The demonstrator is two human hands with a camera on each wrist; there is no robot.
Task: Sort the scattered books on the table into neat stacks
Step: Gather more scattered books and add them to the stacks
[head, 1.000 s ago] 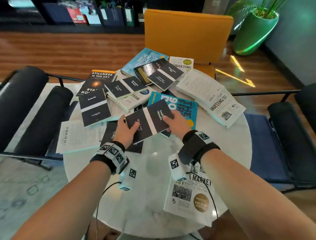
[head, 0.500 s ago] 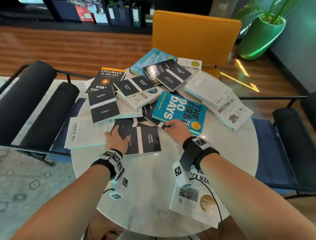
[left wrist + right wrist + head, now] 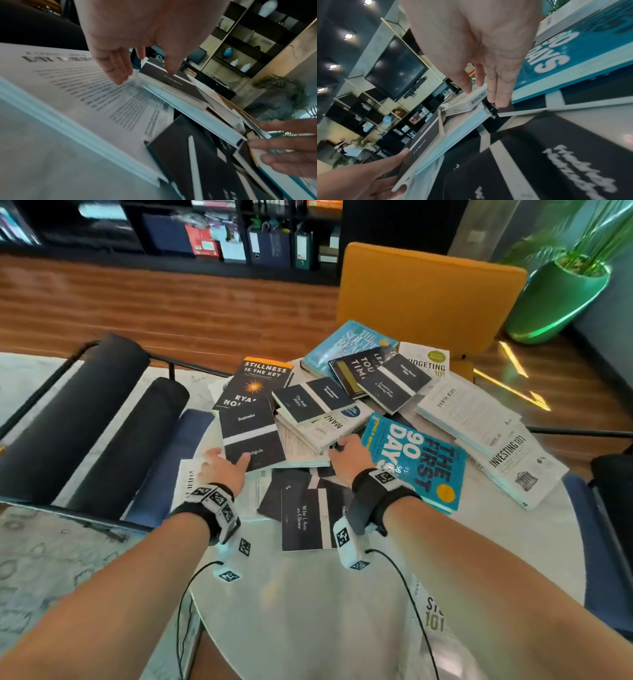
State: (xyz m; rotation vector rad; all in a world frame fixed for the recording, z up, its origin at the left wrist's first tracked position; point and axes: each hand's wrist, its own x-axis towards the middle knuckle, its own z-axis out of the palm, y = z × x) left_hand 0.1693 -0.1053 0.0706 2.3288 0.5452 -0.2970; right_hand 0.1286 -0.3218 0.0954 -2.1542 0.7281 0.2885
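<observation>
Two hands have been advanced from the "Why I Am so Clever" book (image 3: 306,518), now set down on the surface (image 3: 308,611) behind the fingers. The Caligula book (image 3: 252,436) is touched by the extended, unclenched left hand (image 3: 224,465). A black book spine (image 3: 493,108) ahead is met by the straightened right hand (image 3: 346,455). A further pickup appears imminent.

Books (image 3: 342,419) lie scattered and overlapping flat across the round white table (image 3: 308,611): mostly black paperbacks with white bands, a blue "90 Days" book (image 3: 416,460) tilted on others, white ones at right.
</observation>
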